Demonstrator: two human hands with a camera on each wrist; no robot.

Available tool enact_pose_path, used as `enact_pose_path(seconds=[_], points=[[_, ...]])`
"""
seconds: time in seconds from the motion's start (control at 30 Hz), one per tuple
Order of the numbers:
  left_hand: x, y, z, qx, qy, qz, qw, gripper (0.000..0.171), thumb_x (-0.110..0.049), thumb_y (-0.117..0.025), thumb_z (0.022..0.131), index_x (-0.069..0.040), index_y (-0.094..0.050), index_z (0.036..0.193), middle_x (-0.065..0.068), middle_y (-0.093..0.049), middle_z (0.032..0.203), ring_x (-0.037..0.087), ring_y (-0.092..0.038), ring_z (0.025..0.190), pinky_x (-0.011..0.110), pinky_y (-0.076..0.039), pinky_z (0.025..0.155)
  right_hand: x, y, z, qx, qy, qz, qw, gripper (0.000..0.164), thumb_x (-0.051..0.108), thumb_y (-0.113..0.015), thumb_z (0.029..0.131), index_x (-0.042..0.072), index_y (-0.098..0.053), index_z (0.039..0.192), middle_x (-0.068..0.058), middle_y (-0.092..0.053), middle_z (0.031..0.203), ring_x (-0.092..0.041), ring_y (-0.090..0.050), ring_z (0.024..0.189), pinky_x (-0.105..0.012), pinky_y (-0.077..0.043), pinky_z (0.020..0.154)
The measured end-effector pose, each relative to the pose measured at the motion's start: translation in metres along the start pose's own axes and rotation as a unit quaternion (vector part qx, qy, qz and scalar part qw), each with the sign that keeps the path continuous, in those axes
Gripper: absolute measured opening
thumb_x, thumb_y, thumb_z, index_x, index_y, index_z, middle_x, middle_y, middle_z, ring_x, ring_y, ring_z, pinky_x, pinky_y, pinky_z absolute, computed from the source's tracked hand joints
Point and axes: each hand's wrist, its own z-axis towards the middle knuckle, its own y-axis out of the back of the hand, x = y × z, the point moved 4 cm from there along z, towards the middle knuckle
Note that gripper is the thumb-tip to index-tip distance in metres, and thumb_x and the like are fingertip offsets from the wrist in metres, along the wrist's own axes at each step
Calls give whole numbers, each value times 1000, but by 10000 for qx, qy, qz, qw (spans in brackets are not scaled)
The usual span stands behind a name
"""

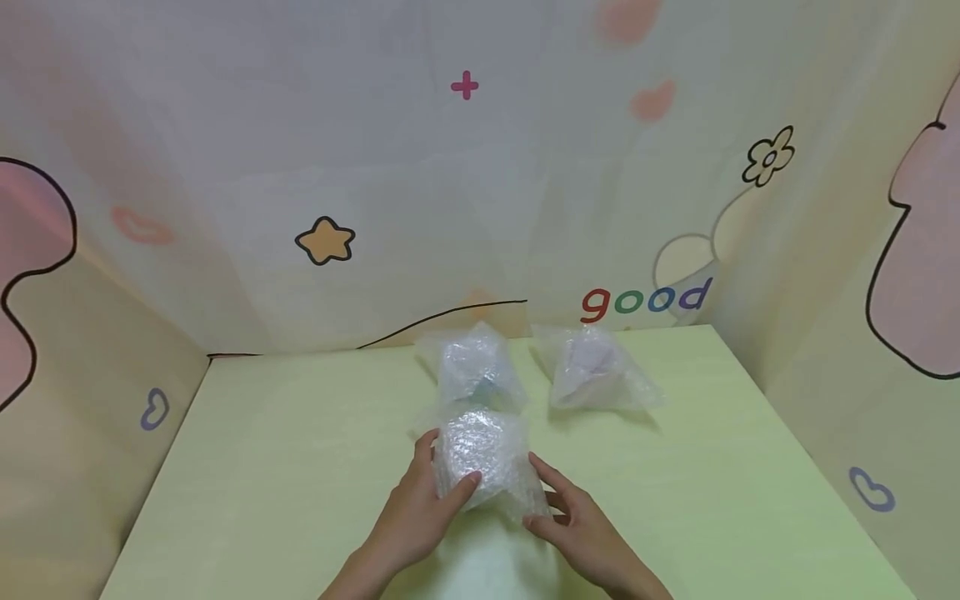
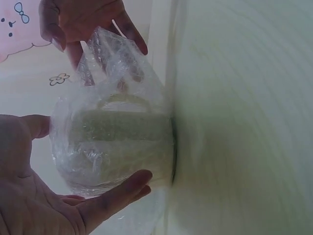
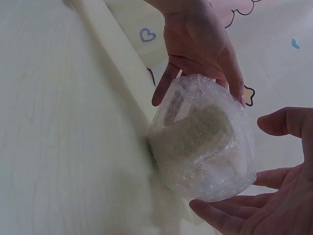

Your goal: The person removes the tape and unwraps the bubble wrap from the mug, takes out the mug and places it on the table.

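Note:
A mug-like object in bubble wrap [image 1: 482, 450] stands on the table in front of me. A curved handle shape and a pale green band show through the wrap in the left wrist view. My left hand [image 1: 415, 508] grips its left side, thumb over the top edge and fingers along the side. My right hand [image 1: 581, 521] is at the loose wrap on the right. In the right wrist view, fingers of the right hand [image 3: 274, 196] touch the wrapped mug [image 3: 203, 142] while the thumb stands apart from it. The thick wrap blurs details of the mug.
Just behind it sits another bubble-wrapped bundle [image 1: 480, 367], close to or touching the front one. A third wrapped bundle [image 1: 596, 371] lies at the back right. The pale green table [image 1: 300, 450] is bounded by printed cloth walls [image 1: 412, 183] at the back and sides.

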Motion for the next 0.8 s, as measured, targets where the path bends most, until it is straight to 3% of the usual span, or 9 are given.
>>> enact_pose_path(seconds=[0.17,0.4,0.57,0.7,0.8], points=[[-3,1,-3,121,13,178,9998,96,-65,-64,93,-9,-24,159,23,-51,153,40,-60,130,60,-51,101,-1,3,-1,-21,-88,13,10000,74,22,-68,99,18,-30,163,-24,-51,152,-35,-67,120,-45,-57,98],[-2,4,-5,265,47,218,9994,102,-68,-67,90,-12,-20,162,19,-48,157,38,-58,132,60,-49,103,-5,9,-2,-69,-187,96,9998,65,24,-68,100,29,-39,157,-7,-41,162,-33,-56,137,-44,-55,100],[1,2,-7,382,-2,172,9991,111,-66,-73,86,-14,-15,165,14,-49,156,33,-58,133,57,-50,102,-7,11,-1,-91,-183,93,9997,62,22,-68,100,30,-41,155,-5,-40,162,-32,-55,135,-42,-55,99],[1,1,-9,150,-138,393,9990,112,-64,-75,85,-15,-14,165,11,-40,162,33,-51,140,58,-48,105,-7,12,0,-156,-178,72,9997,62,21,-68,99,30,-42,154,-7,-41,162,-30,-57,133,-37,-54,96],[-5,-1,-10,-134,-508,791,9955,108,-60,-76,87,-16,-16,166,9,-27,169,35,-37,151,60,-47,109,-9,12,1,-267,-228,29,9994,63,23,-69,98,32,-42,154,-5,-39,163,-32,-54,135,-38,-53,96]])
